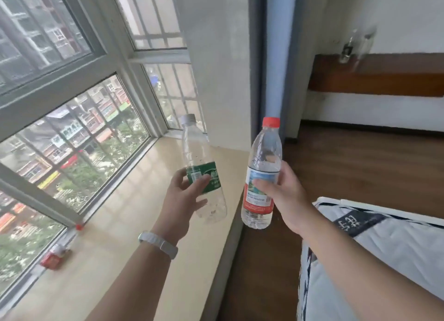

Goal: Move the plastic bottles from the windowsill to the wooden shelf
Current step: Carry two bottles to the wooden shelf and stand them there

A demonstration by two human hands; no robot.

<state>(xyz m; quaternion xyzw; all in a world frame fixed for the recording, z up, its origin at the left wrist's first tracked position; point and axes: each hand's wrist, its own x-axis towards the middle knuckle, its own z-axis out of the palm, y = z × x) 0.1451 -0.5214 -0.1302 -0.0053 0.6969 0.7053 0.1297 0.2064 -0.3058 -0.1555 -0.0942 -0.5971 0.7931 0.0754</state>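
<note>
— Bottles?
— Left hand (pixel 185 200) grips the green-label bottle (pixel 203 152) over the beige sill (pixel 134 236); right hand (pixel 286 195) grips the red-cap bottle (pixel 263 157) above the wood floor (pixel 348 166).
— The shelf (pixel 374 82)?
— Far wall, well apart.

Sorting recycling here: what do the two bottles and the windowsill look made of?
Green-label bottle: clear thin plastic, see-through, white cap. Red-cap bottle: clear plastic too, glossy printed label. Windowsill: smooth beige stone or laminate, faintly reflective; cannot tell which.

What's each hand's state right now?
Left hand: grips the green-label bottle.
Right hand: grips the red-cap bottle.
</note>
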